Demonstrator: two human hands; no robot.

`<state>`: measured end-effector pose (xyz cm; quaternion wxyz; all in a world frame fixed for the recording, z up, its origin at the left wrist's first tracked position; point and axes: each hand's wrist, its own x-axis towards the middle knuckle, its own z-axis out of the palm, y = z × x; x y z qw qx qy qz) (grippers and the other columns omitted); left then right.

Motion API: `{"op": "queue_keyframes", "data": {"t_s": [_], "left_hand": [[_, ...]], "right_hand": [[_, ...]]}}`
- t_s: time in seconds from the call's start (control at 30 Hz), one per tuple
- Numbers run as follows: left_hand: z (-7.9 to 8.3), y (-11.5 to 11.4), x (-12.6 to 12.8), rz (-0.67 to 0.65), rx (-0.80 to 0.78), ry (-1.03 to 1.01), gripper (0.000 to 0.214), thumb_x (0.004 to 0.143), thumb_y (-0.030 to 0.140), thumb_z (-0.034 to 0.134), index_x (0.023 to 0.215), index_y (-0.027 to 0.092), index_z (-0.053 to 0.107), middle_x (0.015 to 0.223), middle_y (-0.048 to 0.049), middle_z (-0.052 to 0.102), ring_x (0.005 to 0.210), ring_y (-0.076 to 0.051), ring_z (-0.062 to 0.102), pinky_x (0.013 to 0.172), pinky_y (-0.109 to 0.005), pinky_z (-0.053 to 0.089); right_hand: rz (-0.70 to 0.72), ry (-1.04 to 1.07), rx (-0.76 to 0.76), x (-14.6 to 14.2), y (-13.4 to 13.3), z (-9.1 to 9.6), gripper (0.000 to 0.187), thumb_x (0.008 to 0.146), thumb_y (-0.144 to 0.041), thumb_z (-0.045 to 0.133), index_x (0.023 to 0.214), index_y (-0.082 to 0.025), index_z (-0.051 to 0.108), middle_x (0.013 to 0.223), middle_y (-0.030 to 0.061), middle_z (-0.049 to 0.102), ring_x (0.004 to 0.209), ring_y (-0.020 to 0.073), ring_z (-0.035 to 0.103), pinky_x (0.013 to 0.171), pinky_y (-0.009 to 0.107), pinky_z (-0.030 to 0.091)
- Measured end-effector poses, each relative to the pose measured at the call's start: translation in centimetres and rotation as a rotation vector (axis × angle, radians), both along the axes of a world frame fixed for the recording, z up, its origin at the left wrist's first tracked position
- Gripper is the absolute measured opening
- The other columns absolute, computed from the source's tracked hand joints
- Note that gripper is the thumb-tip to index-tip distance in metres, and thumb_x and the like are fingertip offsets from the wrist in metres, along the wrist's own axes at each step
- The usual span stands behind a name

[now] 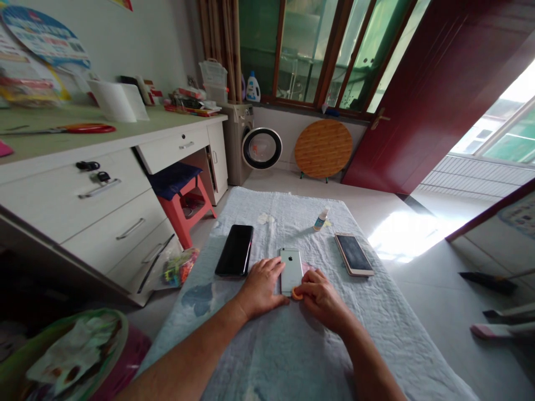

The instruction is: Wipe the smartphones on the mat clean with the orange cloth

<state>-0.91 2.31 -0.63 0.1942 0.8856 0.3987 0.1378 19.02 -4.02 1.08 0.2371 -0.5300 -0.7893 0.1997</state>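
Note:
A silver phone (pixel 291 267) lies back up in the middle of a table covered by a pale blue cloth (pixel 292 345). My left hand (pixel 261 287) rests flat beside the phone's left edge, fingers stretched and touching it. My right hand (pixel 320 295) is curled at the phone's near right corner, pinching a small orange piece (pixel 296 294). A black phone (pixel 234 250) lies to the left, a gold phone (pixel 353 254) screen up to the right. A small spray bottle (pixel 321 219) and a crumpled white wipe (pixel 264 219) sit farther back.
A white desk with drawers (pixel 104 189) stands at the left, a red stool (pixel 184 206) under it. A washing machine (pixel 246 145) and a round wooden board (pixel 323 148) stand by the far wall. A bin with tissue (pixel 71 356) is at the near left.

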Motion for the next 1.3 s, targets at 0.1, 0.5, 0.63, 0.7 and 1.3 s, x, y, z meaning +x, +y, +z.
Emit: {"op": "queue_keyframes", "data": {"t_s": [0.1,0.5,0.63,0.7,1.3], "left_hand": [[0.1,0.0,0.0,0.003,-0.004,0.006,0.078,0.066,0.051,0.075,0.132,0.020,0.049,0.143,-0.0113,0.046,0.126,-0.031,0.044,0.108,-0.044,0.034],[-0.3,0.0,0.0,0.009,0.012,-0.029,0.075,0.069,0.053,0.073,0.132,0.020,0.050,0.143,-0.0114,0.046,0.127,-0.030,0.044,0.108,-0.043,0.033],[-0.3,0.1,0.0,0.010,-0.002,-0.022,0.076,0.067,0.052,0.074,0.132,0.019,0.051,0.143,-0.0123,0.046,0.128,-0.031,0.044,0.108,-0.043,0.033],[-0.3,0.1,0.0,0.012,-0.013,-0.021,0.079,0.065,0.055,0.075,0.132,0.020,0.050,0.143,-0.0119,0.046,0.128,-0.031,0.044,0.108,-0.043,0.033],[0.1,-0.4,0.2,0.037,-0.008,-0.009,0.080,0.062,0.051,0.076,0.131,0.019,0.051,0.141,-0.0122,0.047,0.126,-0.033,0.043,0.108,-0.044,0.033]], "right_hand": [[-0.060,-0.011,-0.016,1.3,0.0,-0.2,0.028,0.077,-0.002,0.052,0.079,-0.022,0.071,0.082,0.0025,0.058,0.084,0.0167,0.051,0.076,0.030,0.039],[0.030,-0.029,0.037,-2.3,0.1,-0.2,0.023,0.084,-0.008,0.052,0.086,-0.022,0.069,0.090,0.0037,0.056,0.088,0.0171,0.048,0.080,0.030,0.038],[-0.010,-0.085,0.081,-2.8,0.4,-0.4,0.021,0.086,-0.011,0.052,0.087,-0.022,0.070,0.090,0.0039,0.056,0.087,0.0171,0.047,0.081,0.030,0.036],[-0.057,-0.109,0.097,-2.6,0.8,-0.6,0.020,0.088,-0.014,0.052,0.088,-0.023,0.071,0.090,0.0042,0.056,0.087,0.0174,0.046,0.080,0.030,0.036],[-0.210,-0.286,0.162,-1.4,8.3,-1.2,0.026,0.096,-0.025,0.046,0.094,-0.022,0.071,0.088,0.0059,0.057,0.084,0.0177,0.047,0.077,0.028,0.037]]}}
